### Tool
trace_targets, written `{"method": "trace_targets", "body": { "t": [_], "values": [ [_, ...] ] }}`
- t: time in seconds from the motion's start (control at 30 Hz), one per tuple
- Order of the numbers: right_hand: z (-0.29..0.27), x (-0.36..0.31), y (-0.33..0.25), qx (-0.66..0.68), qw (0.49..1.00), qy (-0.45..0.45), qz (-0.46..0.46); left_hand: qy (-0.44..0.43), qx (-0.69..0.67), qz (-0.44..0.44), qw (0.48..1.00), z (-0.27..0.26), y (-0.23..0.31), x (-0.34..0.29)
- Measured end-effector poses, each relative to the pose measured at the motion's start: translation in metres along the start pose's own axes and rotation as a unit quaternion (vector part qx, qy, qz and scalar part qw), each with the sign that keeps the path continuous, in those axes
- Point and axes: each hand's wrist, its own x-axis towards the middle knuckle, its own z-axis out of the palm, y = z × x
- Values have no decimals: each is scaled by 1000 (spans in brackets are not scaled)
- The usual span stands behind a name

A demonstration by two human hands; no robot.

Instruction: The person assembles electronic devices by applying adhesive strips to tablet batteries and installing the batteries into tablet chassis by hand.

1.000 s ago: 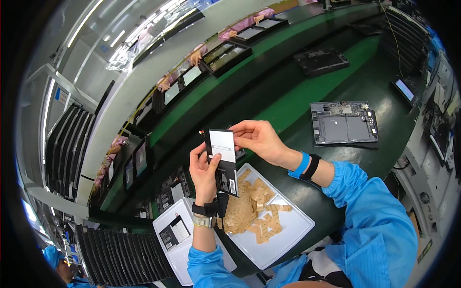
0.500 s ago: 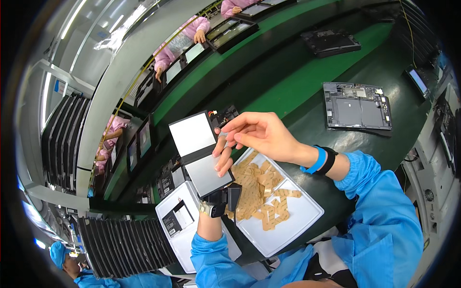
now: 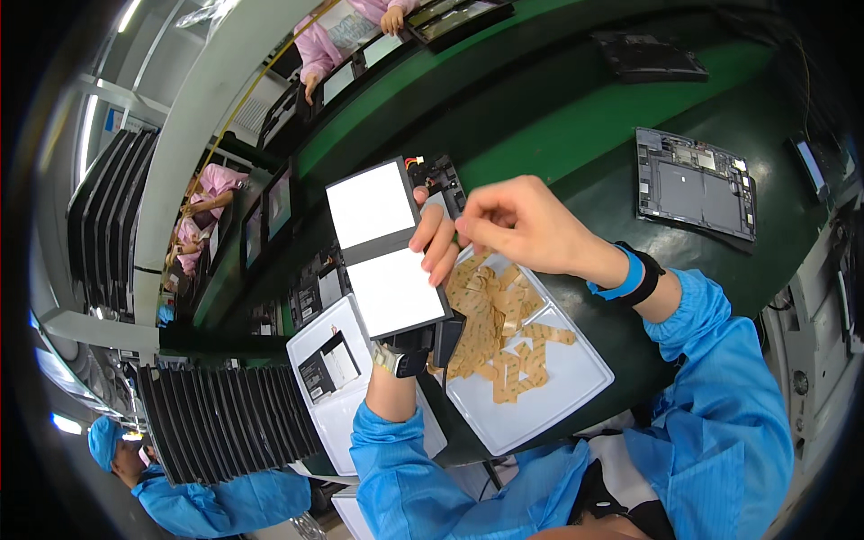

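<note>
My left hand grips a flat two-cell battery pack by its right edge, fingers wrapped over that side. The pack's two bright rectangular faces have a dark band between them, and a small wire lead shows at its far end. Just right of those fingers is my right hand, thumb and forefinger pinched together; whatever is between the fingertips is too small to make out. Below both hands, brown peeled backing strips lie heaped in a white tray.
Another white tray with a dark flat battery is at left, beside a row of black panels. An opened device chassis lies at right, a darker one beyond. Pink-sleeved co-workers sit across the green bench.
The view has shifted. The battery pack's faces now look brighter and turned more towards me. My right hand has moved slightly right, off the left fingers, with its fingers curled tighter.
</note>
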Motion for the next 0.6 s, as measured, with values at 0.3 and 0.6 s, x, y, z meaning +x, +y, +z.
{"method": "trace_targets", "body": {
  "t": [0.3, 0.6],
  "values": [
    [38, -12, 5, 126, 957, -212, 153, -22, 207, 68, 976, -34, 2, 1],
    [10, -18, -25, 76, 996, -10, 34, 149, 686, -11, 713, 63, 8, -18]
  ]
}}
